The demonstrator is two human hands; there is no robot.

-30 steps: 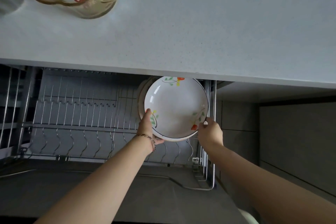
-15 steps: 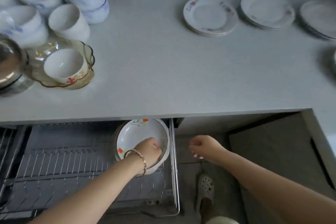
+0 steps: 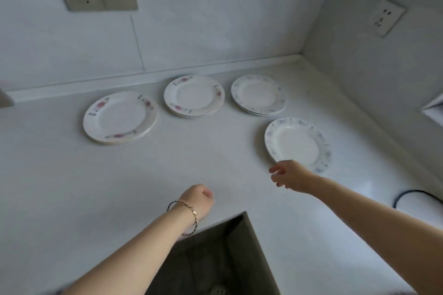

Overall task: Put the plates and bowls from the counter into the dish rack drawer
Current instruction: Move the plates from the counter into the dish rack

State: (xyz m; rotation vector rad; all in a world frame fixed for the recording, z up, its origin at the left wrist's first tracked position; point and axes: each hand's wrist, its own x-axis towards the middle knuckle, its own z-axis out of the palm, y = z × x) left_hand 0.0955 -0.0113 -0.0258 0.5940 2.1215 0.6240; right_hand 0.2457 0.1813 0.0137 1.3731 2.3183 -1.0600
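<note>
A white round plate with a blue-flowered rim [image 3: 297, 143] lies on the pale worktop [image 3: 215, 163]; the right hand [image 3: 288, 175] overlaps its near edge, fingers loosely spread, empty; left of it, the left hand [image 3: 199, 200] is fisted, fingertips hidden.

Four lots of white plates, all lying flat on the tabletop [image 3: 215, 151] and apart from each other. The left stack [image 3: 119, 117] has pink flowers on the rim, and the middle stack [image 3: 194, 96] by the wall matches it. The back-right stack [image 3: 258, 94] has a faint blue rim pattern, same as the front plate [image 3: 297, 143].
</note>
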